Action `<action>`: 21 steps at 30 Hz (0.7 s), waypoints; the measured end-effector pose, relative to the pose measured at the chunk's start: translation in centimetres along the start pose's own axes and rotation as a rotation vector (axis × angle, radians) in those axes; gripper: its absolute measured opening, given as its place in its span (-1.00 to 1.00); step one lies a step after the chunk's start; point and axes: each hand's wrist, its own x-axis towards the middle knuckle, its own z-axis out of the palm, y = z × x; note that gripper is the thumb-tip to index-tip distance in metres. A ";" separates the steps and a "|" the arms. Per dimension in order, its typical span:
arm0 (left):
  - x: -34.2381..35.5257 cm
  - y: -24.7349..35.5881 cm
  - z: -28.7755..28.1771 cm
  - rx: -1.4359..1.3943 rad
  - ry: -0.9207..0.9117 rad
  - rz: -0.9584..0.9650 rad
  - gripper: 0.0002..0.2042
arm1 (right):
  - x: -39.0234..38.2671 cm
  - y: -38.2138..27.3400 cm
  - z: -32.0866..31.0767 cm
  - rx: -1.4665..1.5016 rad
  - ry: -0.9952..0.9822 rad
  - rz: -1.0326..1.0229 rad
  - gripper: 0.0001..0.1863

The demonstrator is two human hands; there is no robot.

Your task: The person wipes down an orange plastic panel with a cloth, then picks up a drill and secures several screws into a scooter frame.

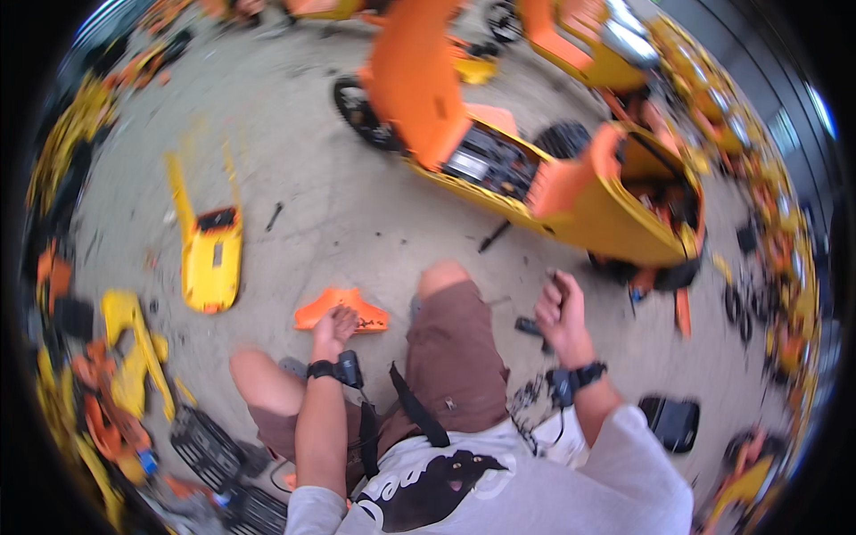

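My left hand (334, 325) is over an orange plastic piece (314, 314) on the floor, its fingers curled; whether it touches or grips anything is unclear. My right hand (560, 308) is raised beside my knee with curled fingers, and what they hold, if anything, is too small to make out. Small black objects (528, 328) lie near it. Ahead of me stands a yellow and orange scooter (580, 227) with its floorboard compartment open, showing dark parts inside. To the left a long yellow body panel (209, 267) with a black insert lies on the floor.
Piles of yellow, orange and black parts (129, 357) line the left. Another scooter (562, 53) stands behind, and a long row of scooters and parts (731, 125) runs along the right. A black case (669, 423) lies at my right on the concrete floor (143, 232).
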 end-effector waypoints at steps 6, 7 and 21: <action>-1.1 3.7 0.4 -0.088 -0.097 0.016 -0.84 | -0.8 -1.8 -20.9 -0.024 0.605 -0.145 -0.79; -1.6 3.7 1.2 -0.084 -0.065 0.020 -0.85 | -1.6 -0.3 -24.4 -0.039 0.681 -0.111 -0.78; -5.7 10.0 3.6 0.389 0.017 0.001 -0.81 | -3.4 22.0 -36.3 -0.108 0.930 0.333 -0.82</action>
